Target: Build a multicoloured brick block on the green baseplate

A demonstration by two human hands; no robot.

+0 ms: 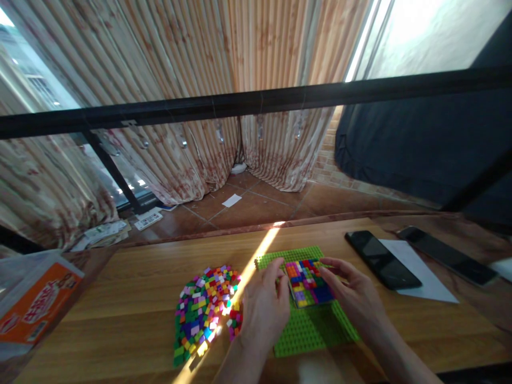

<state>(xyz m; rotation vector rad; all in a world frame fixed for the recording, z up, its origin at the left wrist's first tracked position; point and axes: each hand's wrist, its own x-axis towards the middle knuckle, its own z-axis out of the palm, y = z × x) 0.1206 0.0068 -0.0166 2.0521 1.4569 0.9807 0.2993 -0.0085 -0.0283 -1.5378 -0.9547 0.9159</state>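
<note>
A small square panel [307,281] covered with multicoloured toy building bricks lies over a larger green studded baseplate [308,333] on the table. My left hand [266,298] is closed at the panel's left edge, its fingers curled and thumb against the side. At the upper right edge, my right hand [358,290] grips the panel between thumb and fingers. Whether a loose brick is also between those fingertips is too small to tell. Left of my left hand spreads a heap of loose small bricks [206,304] in many colours, partly hidden by that hand.
Right of the baseplate lies a black phone [382,258] over white paper [430,277], with another dark phone [448,253] beyond. A clear plastic box with an orange label [38,301] stands at the left. A dark rail [240,104] crosses before the curtains [192,48].
</note>
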